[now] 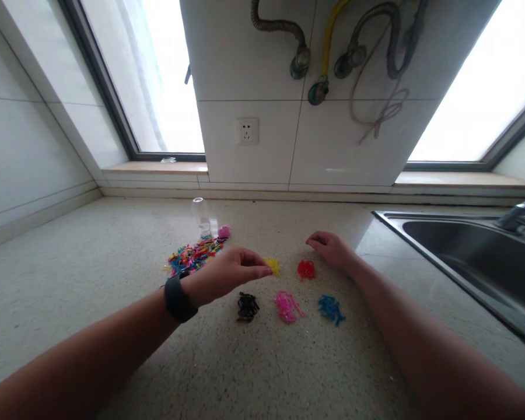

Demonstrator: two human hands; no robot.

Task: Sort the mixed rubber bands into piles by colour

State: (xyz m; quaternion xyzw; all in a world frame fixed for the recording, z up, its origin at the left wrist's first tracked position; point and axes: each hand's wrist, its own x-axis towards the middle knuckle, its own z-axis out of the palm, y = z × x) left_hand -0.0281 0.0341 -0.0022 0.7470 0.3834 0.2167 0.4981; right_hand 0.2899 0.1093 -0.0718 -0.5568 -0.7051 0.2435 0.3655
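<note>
Now, my left hand (231,272) is right at the yellow rubber bands (273,267)!

Here I am at the speckled countertop (289,373), left thumb and forefinger drawn in close at the near-left edge of that little yellow pile, and whether a band sits between them I can't tell. My right hand (332,251) hovers or rests just beyond the red rubber bands (306,269), fingers curled inward; anything inside that curl is hidden from me.

These look like featherlight things, soft and stretchy, I'd judge, with hardly any risk of breaking. They'd probably cling and tangle, so the best hold is a fingertip pinch on one loose loop at a pile's fringe, lifted gently so its neighbours don't ride along.

And the look of them! Thin, glossy strands, bright and bunched: yellow between my hands, red to its right, then a nearer row of black rubber bands (247,307), pink rubber bands (287,307) and blue rubber bands (331,310), pink trailing a few strands to the right, blue straggling outward. Beyond my left wrist spreads the mixed heap (190,256), every colour jumbled, just in front of a clear plastic container (203,217).
</note>
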